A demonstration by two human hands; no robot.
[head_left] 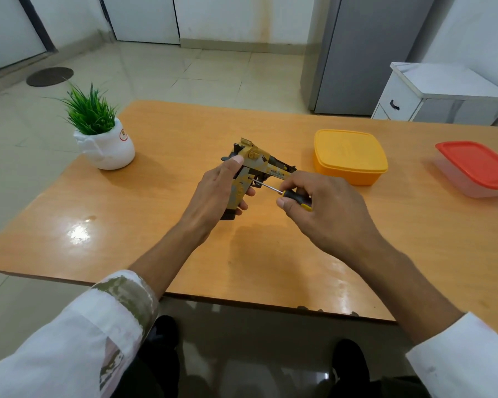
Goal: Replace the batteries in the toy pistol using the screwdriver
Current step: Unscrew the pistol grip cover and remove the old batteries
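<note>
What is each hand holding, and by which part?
The left hand grips the toy pistol by its grip; right hand pinches the screwdriver by its handle.

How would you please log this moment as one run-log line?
left hand: grips toy pistol | right hand: holds screwdriver | contact: tip against pistol's side

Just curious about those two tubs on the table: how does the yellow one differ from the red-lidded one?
The yellow box is opaque yellow all over, lid and base; the red-lidded box has a clear base under its red lid. The yellow box sits close to the toy pistol; the red-lidded box lies farther right, cut by the picture's edge. Both are closed, rounded rectangles resting on the table.
</note>
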